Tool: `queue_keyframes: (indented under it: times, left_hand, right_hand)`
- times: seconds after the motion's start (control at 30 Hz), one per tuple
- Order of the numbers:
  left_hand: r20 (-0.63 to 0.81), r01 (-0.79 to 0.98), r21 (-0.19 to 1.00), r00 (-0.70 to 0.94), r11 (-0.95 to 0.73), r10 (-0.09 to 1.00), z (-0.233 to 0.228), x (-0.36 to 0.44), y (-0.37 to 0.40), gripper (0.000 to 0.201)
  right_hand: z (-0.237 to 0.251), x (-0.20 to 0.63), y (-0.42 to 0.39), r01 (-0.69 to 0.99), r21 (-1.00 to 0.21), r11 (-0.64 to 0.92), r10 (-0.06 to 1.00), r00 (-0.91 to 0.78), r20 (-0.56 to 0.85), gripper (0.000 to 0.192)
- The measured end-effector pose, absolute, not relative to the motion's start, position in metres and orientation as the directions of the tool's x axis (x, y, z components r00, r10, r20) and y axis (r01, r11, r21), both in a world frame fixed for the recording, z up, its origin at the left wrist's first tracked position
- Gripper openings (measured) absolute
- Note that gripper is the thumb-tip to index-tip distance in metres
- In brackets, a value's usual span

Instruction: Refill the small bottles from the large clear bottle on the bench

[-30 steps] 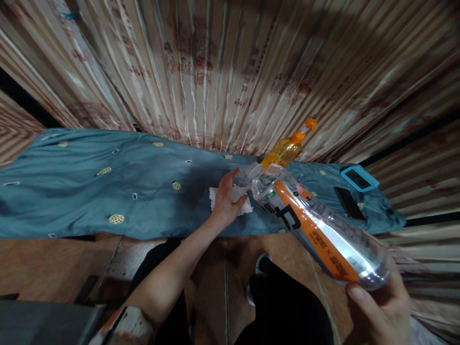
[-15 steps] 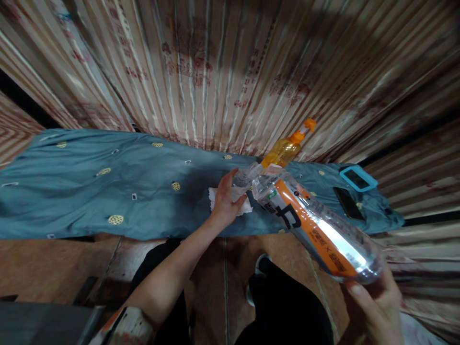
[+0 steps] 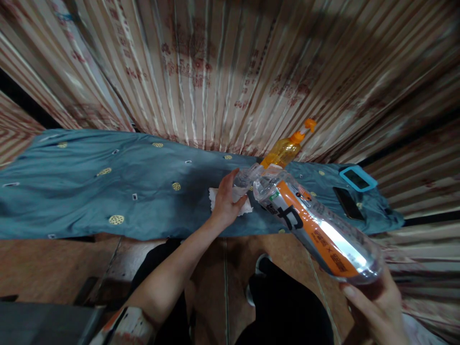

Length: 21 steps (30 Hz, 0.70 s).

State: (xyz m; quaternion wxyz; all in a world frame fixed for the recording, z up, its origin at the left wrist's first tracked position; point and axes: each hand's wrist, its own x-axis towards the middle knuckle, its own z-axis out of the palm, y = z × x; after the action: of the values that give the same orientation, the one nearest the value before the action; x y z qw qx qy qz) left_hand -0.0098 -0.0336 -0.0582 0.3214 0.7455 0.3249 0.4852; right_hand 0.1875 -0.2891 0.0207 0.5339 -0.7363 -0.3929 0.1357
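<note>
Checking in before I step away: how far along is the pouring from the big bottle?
In hand: the right hand tips the large orange-labelled bottle, uncapped, toward a small clear container held by the left hand over a white tissue. Water remains in the bottle. Fill level of the container is unclear.

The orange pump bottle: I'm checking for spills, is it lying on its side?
No, the orange pump bottle stands upright on the blue cloth.

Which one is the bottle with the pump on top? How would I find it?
Look along the long blue cloth to its far edge by the striped curtain. Behind the big clear bottle tipped in the right hand stands the pump bottle. It is the only amber one, with an orange pump spout on top; the tipped bottle is clear with an orange label.
</note>
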Motion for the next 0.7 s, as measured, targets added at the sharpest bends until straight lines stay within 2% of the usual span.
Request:
queue_keyframes:
  times: [0.1,0.23,0.47,0.7]
  left_hand:
    - [0.518,0.16,0.796,0.317,-0.583,0.794,-0.058,-0.01,-0.033,0.074]
    - [0.511,0.164,0.801,0.315,-0.576,0.8,-0.059,-0.01,-0.034,0.074]
    - [0.508,0.179,0.799,0.307,-0.574,0.804,-0.06,-0.011,-0.034,0.074]
    - [0.518,0.183,0.794,0.297,-0.58,0.802,-0.06,-0.01,-0.034,0.074]
  right_hand:
    - [0.026,0.186,-0.288,0.303,-0.94,-0.155,0.688,0.716,0.117,0.096]
    - [0.032,0.186,-0.282,0.274,-0.94,-0.202,0.667,0.742,0.073,0.098]
    - [0.037,0.196,-0.27,0.28,-0.951,-0.128,0.715,0.691,0.107,0.08]
    - [0.047,0.206,-0.265,0.397,-0.909,-0.126,0.742,0.646,0.179,0.081]
